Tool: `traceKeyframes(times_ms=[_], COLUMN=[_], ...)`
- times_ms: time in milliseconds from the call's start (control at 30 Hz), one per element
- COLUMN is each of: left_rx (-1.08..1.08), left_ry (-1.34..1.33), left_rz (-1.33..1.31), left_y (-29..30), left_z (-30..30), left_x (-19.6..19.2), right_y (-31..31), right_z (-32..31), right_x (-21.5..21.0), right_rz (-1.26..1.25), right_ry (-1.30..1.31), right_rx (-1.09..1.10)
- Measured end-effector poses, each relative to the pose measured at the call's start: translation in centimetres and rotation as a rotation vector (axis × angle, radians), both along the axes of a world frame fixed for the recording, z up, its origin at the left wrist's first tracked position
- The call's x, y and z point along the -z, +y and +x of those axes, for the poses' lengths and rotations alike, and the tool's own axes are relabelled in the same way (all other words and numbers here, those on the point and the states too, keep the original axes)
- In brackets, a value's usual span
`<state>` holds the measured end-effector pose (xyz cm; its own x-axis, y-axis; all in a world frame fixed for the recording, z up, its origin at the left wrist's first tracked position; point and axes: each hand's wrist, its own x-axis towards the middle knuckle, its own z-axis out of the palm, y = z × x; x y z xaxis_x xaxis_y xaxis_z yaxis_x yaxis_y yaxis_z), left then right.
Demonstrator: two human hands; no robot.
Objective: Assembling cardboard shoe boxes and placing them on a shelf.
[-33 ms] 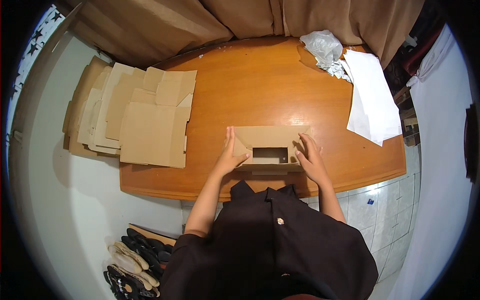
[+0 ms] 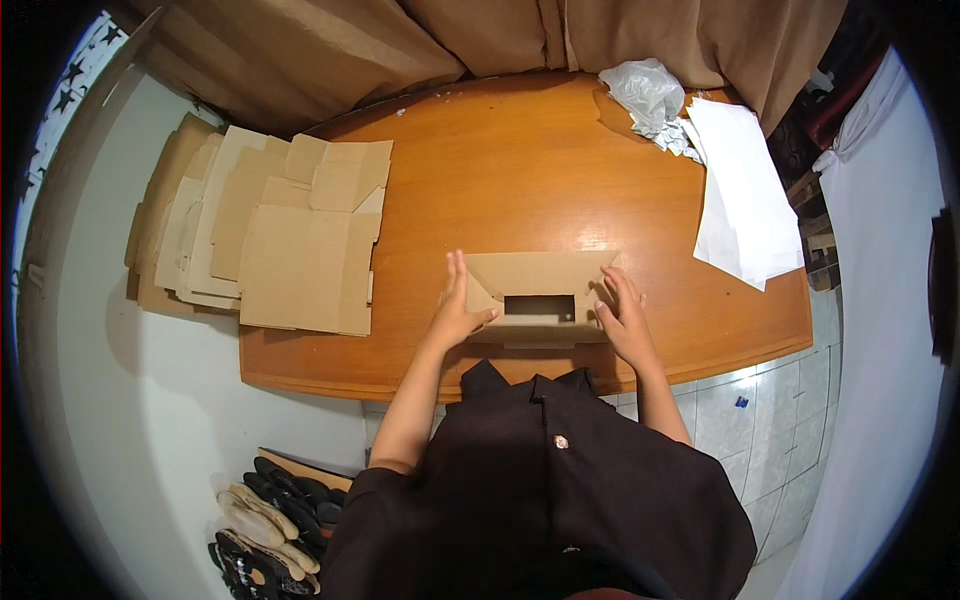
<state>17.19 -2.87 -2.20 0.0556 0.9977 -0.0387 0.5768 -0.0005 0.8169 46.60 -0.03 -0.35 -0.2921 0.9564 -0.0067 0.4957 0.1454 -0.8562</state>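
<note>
A partly folded brown cardboard box (image 2: 540, 275) sits near the table's front edge, right before me. Its flaps are folded inward, leaving a dark rectangular opening in the middle. At the left end is my left hand (image 2: 460, 312), fingers straight along the outer side and thumb over the inner flap. My right hand (image 2: 622, 312) holds the right end, its fingers bent over the corner and its thumb by the flap. Between them the two hands grip the box. The box's underside is hidden.
Flattened cardboard boxes (image 2: 305, 265) lie overlapping on the wooden table (image 2: 480, 170) at the left. White paper sheets (image 2: 745, 200) and a crumpled clear plastic bag (image 2: 645, 92) lie at the right. Brown curtains (image 2: 400, 45) hang behind; shoes (image 2: 270, 520) stand on the floor lower left.
The fingers of my left hand have shifted very slightly up and left at the box's end. Otherwise the box and my right hand look almost unchanged.
</note>
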Motion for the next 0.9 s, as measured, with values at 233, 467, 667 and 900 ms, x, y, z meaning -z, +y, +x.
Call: traceKeyframes(times_ms=[233, 467, 667, 900], left_rx=[-0.247, -0.210, -0.058, -0.386], left_ry=[-0.007, -0.257, -0.344, 0.194], left_rz=[-0.183, 0.152, 0.131, 0.262], left_y=[0.8, -1.2, -3.5, -4.0], left_z=[0.2, 0.0, -1.9, 1.4], left_x=[0.2, -0.1, 0.0, 1.4], right_y=[1.0, 0.5, -0.4, -1.3], right_z=[-0.1, 0.5, 1.8, 0.6], right_x=[-0.8, -0.9, 0.5, 2.3], right_rz=[-0.049, -0.003, 0.093, 0.166], right_ry=[-0.320, -0.263, 0.210, -0.109], right_rx=[0.233, 0.149, 0.060, 0.161])
